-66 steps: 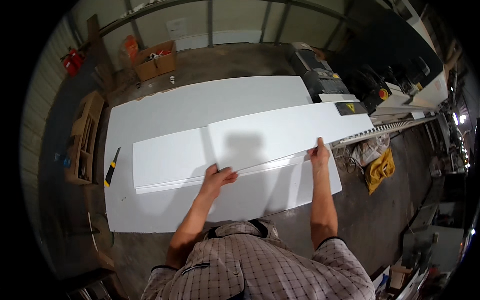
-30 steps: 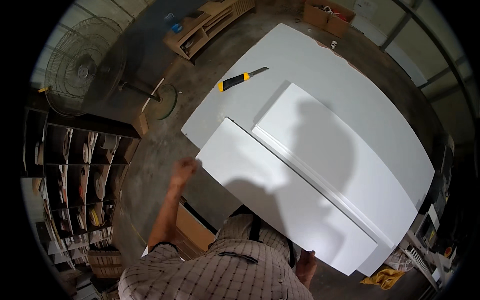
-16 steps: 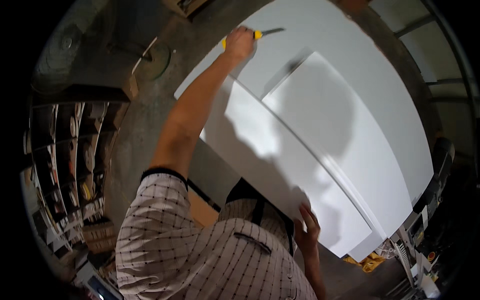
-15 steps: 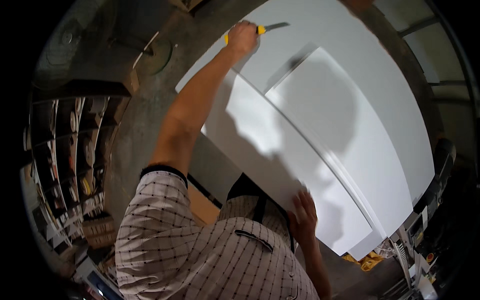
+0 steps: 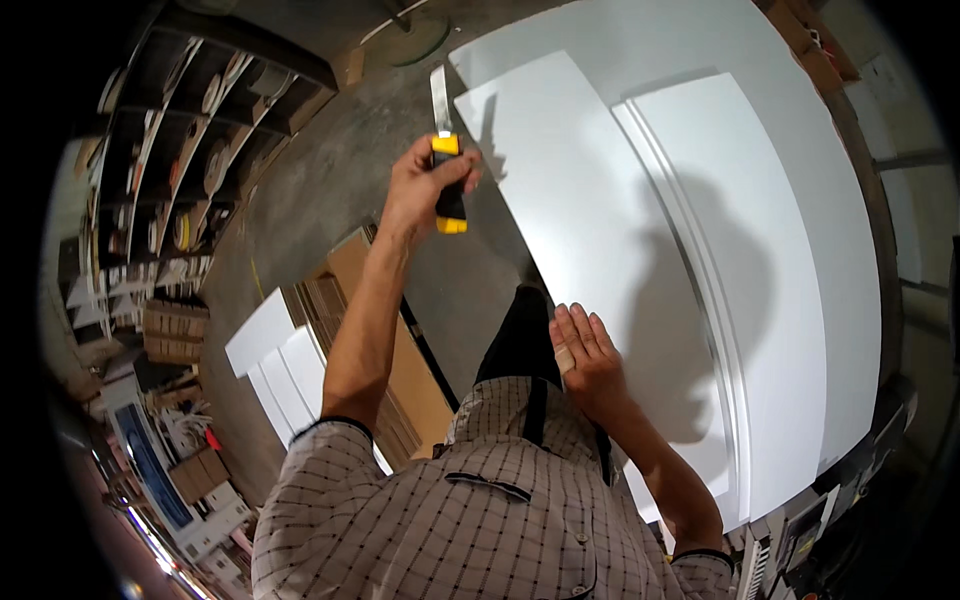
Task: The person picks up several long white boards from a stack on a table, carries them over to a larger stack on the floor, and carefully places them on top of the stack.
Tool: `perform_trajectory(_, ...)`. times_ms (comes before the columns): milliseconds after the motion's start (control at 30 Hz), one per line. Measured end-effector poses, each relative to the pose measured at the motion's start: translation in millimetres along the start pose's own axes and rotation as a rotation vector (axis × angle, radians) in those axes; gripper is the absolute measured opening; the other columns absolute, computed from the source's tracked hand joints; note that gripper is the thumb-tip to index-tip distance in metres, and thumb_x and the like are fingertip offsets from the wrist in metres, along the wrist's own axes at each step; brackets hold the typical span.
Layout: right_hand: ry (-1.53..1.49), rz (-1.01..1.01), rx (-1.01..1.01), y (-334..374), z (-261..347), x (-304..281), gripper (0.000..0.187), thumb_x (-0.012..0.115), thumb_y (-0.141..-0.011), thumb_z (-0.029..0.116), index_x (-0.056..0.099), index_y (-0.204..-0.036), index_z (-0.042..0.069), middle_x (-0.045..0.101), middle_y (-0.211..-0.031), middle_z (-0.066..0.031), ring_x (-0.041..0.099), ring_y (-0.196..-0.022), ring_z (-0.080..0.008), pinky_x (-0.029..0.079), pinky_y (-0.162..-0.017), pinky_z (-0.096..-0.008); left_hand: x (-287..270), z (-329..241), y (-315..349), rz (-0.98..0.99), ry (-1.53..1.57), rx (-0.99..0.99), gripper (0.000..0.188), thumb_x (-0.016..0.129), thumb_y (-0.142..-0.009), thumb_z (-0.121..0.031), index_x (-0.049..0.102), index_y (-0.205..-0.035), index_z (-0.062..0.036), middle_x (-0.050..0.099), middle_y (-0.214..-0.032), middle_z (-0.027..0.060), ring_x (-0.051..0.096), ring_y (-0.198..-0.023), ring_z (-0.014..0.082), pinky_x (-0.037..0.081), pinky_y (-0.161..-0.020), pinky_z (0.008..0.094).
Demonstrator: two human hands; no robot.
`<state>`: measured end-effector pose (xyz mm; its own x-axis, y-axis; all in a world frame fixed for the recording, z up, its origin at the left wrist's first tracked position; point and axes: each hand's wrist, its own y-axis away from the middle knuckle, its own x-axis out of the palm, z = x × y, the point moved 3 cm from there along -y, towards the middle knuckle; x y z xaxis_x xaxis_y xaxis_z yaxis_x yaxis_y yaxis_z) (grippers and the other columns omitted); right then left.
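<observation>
My left hand (image 5: 412, 195) is wrapped round the yellow and black handle of a utility knife (image 5: 450, 185). Its long blade points away from me, over the floor just left of the white panels. Fingers stretched out, my right hand (image 5: 592, 365) rests at the near left edge of a white panel (image 5: 570, 190). A tan strip like a bandage circles one of its fingers. Beside that panel lies a second white panel (image 5: 770, 220) with a raised strip along its left side. Both lie on a larger pale sheet (image 5: 830, 190).
Brown cardboard pieces (image 5: 390, 370) and white boards (image 5: 285, 375) are stacked at my left. A dark shelf rack (image 5: 165, 150) with rolls stands farther left. An open cardboard box (image 5: 810, 45) sits beyond the sheet's far right corner.
My left hand has drawn back from the sheet's far left with the knife, which now points away from me. My view has turned, and the right hand stays by the near panel edge.
</observation>
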<state>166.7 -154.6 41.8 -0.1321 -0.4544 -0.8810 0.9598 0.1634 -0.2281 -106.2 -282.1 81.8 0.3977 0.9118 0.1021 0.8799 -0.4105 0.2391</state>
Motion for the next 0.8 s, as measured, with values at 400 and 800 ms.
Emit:
perform_trajectory(400,0.014,0.140,-0.029,211.8,49.8,-40.2,0.032,0.052,-0.077,0.004,0.056,-0.107,-0.006,0.055,-0.116,-0.0173,0.049,-0.112,-0.0324,0.037,-0.097,-0.0433,95.4,131.5,254.7,-0.082,-0.421,-0.031,0.030,0.049,-0.091,-0.021,0.054,-0.112,-0.0012,0.059,-0.093,0.0097,0.058,-0.082,0.0214,0.047,-0.076,0.0331)
perform_trajectory(800,0.038,0.023,0.168,248.9,-25.8,-67.9,0.050,0.052,-0.084,0.017,0.039,-0.129,0.000,0.037,-0.133,-0.0238,0.034,-0.124,-0.0414,0.024,-0.103,-0.0511,186.5,150.2,340.2,-0.157,-0.842,0.113,0.041,0.056,-0.083,-0.012,0.049,-0.123,-0.0058,0.051,-0.084,0.0152,0.055,-0.074,0.0323,0.047,-0.067,0.0398)
